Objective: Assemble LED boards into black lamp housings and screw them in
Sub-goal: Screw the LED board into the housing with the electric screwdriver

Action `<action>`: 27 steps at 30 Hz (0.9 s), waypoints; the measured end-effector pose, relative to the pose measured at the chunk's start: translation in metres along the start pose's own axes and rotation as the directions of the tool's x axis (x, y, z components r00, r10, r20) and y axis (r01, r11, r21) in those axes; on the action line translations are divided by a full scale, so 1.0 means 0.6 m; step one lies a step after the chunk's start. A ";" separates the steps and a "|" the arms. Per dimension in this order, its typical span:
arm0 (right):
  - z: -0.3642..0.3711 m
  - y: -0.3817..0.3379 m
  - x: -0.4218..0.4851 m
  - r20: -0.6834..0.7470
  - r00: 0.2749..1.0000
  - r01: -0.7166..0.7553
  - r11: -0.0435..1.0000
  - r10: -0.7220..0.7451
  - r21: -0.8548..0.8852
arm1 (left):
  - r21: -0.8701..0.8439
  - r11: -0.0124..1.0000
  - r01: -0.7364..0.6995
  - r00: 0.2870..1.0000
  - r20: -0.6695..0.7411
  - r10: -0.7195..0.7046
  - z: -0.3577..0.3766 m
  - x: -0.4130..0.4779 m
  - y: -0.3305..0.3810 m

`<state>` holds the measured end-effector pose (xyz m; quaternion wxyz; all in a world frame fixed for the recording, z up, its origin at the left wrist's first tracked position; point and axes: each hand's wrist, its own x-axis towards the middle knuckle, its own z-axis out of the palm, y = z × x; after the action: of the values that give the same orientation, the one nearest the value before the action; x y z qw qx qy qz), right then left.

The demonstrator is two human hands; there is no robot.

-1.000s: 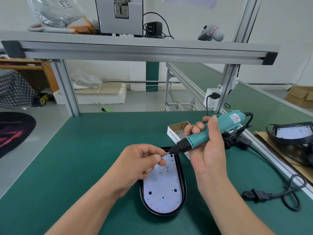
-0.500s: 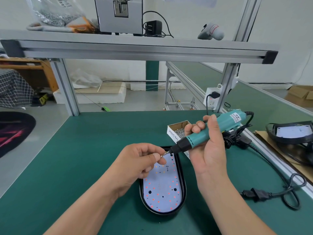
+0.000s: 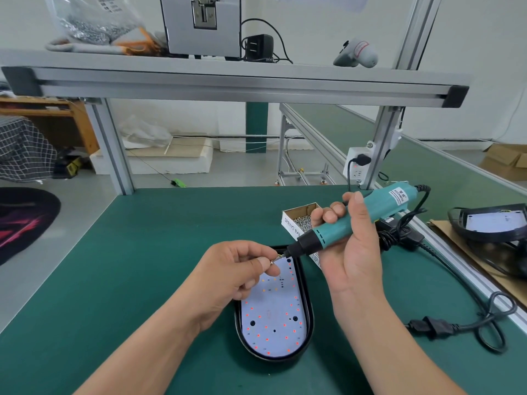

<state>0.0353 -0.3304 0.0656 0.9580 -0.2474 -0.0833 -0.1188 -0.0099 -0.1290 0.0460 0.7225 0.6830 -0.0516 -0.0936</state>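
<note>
A black oval lamp housing (image 3: 309,323) lies on the green table in front of me, with a white LED board (image 3: 271,317) seated inside it. My left hand (image 3: 236,272) hovers over the board's far end and pinches a small screw (image 3: 273,262) between thumb and forefinger. My right hand (image 3: 350,240) grips a teal electric screwdriver (image 3: 350,220), tilted down to the left. Its bit tip meets the screw held in my left fingers, above the board.
A small cardboard box of screws (image 3: 299,220) stands behind the housing. The screwdriver's black cable and plug (image 3: 433,327) trail across the table at right. Another housing with a board (image 3: 490,226) sits far right on cardboard. An aluminium shelf frame (image 3: 228,84) spans overhead.
Both hands stay almost still; the screwdriver bit remains at the screw in my left fingers, with only slight adjustment.
</note>
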 end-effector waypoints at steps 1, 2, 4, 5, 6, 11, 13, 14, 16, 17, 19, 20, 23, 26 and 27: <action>0.000 0.000 0.000 0.004 1.000 0.003 1.000 -0.003 -0.002 | -0.005 1.000 0.002 1.000 0.000 -0.002 0.000 0.000 0.000; 0.001 0.000 0.000 0.007 1.000 0.004 1.000 -0.004 -0.003 | -0.008 1.000 0.002 1.000 -0.001 -0.002 0.000 0.000 0.000; 0.001 -0.001 0.000 0.006 1.000 0.003 1.000 -0.003 0.000 | -0.013 1.000 0.002 1.000 -0.006 -0.002 0.000 0.000 0.000; 0.001 -0.001 -0.001 0.006 1.000 0.003 1.000 -0.003 0.001 | -0.015 1.000 0.002 1.000 -0.009 -0.002 0.000 -0.001 -0.001; 0.001 -0.001 -0.001 0.005 1.000 0.002 1.000 -0.002 0.001 | -0.017 1.000 0.003 1.000 -0.011 -0.003 0.000 -0.001 -0.001; 0.002 -0.001 -0.002 0.005 1.000 0.003 1.000 -0.002 -0.010 | -0.016 1.000 0.005 1.000 -0.014 -0.006 0.001 -0.001 0.000; 0.004 0.000 -0.002 0.003 1.000 0.008 1.000 -0.008 -0.021 | -0.019 1.000 0.005 1.000 -0.016 -0.006 0.001 -0.001 0.000; 0.004 0.000 -0.002 0.004 1.000 0.014 0.999 -0.013 -0.030 | -0.016 1.000 0.004 1.000 -0.017 -0.005 0.001 -0.001 0.001; 0.006 0.000 -0.003 0.008 1.000 0.024 0.998 -0.023 -0.054 | -0.009 1.000 0.003 1.000 -0.020 -0.003 0.002 -0.002 0.000; 0.007 0.001 -0.003 0.011 1.000 0.027 0.998 -0.026 -0.065 | -0.009 1.000 0.002 1.000 -0.025 -0.002 0.002 -0.002 0.000; 0.007 0.002 -0.004 0.012 1.000 0.030 0.996 -0.029 -0.081 | -0.003 1.000 -0.001 0.999 -0.039 0.001 0.004 -0.002 0.000; 0.007 0.002 -0.003 0.010 0.999 0.032 0.996 -0.032 -0.083 | 0.005 1.000 -0.005 0.999 -0.044 0.005 0.005 -0.001 0.000; 0.004 0.005 -0.001 -0.022 0.999 0.025 0.998 -0.026 -0.066 | 0.040 0.999 -0.027 0.997 -0.067 0.029 0.008 -0.002 0.000; -0.002 0.010 0.000 -0.089 0.996 0.003 0.999 -0.007 -0.043 | 0.108 0.993 -0.048 0.994 -0.092 0.058 0.011 -0.003 0.001; -0.004 0.010 0.000 -0.110 0.994 -0.001 0.999 -0.002 -0.034 | 0.139 0.989 -0.057 0.993 -0.096 0.071 0.012 -0.004 0.001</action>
<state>0.0374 -0.3263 0.0608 0.9567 -0.2568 -0.0282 -0.1339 -0.0138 -0.1356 0.0469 0.6786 0.7325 -0.0432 -0.0321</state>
